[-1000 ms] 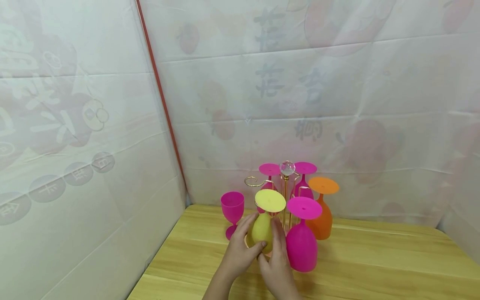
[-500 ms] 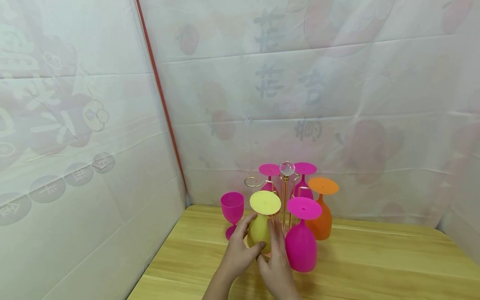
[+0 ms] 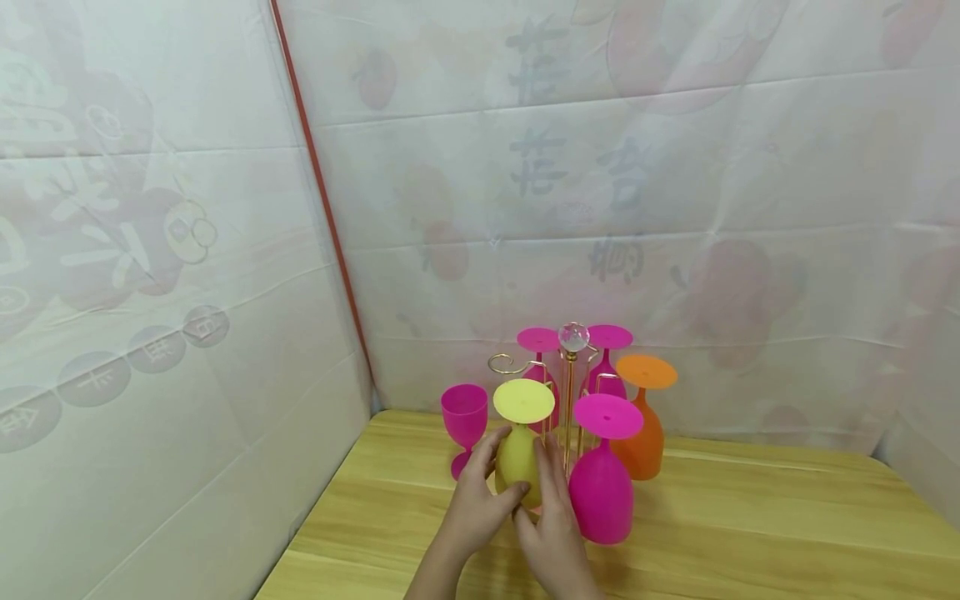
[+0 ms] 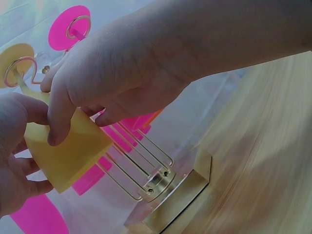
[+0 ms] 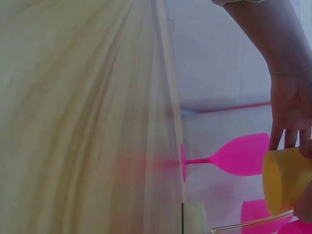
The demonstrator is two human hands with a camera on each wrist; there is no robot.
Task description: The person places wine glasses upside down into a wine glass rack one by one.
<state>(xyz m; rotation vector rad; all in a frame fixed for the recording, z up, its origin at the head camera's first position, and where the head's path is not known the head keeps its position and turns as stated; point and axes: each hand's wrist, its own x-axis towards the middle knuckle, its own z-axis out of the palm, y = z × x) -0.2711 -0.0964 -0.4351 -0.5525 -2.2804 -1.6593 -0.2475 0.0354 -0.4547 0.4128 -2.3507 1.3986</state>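
A yellow plastic goblet (image 3: pixel 517 467) is upside down between my two hands, its round foot on top. My left hand (image 3: pixel 477 502) grips the bowl from the left. The right hand (image 3: pixel 552 527) holds its other side, fingers against the bowl, thumbs low near each other. In the left wrist view, a curled wire of the gold rack (image 4: pixel 168 187) passes round the stem under the yellow foot (image 4: pixel 14 58). Just right of my right hand hangs an upside-down pink goblet (image 3: pixel 602 492). The yellow rim shows in the right wrist view, facing the wooden table (image 5: pixel 87 117).
An upright pink goblet (image 3: pixel 464 412) stands left of the rack. More inverted goblets hang on it: an orange one (image 3: pixel 647 433) at right, pink ones behind. The rack's post carries a crystal ball (image 3: pixel 573 337). Printed cloth walls (image 3: pixel 480 208) enclose the table.
The yellow goblet's foot has shifted a little to the left, with its bowl nearly in place, so it stands straighter. My hands barely move. The right pink goblet's bowl shifts slightly left.
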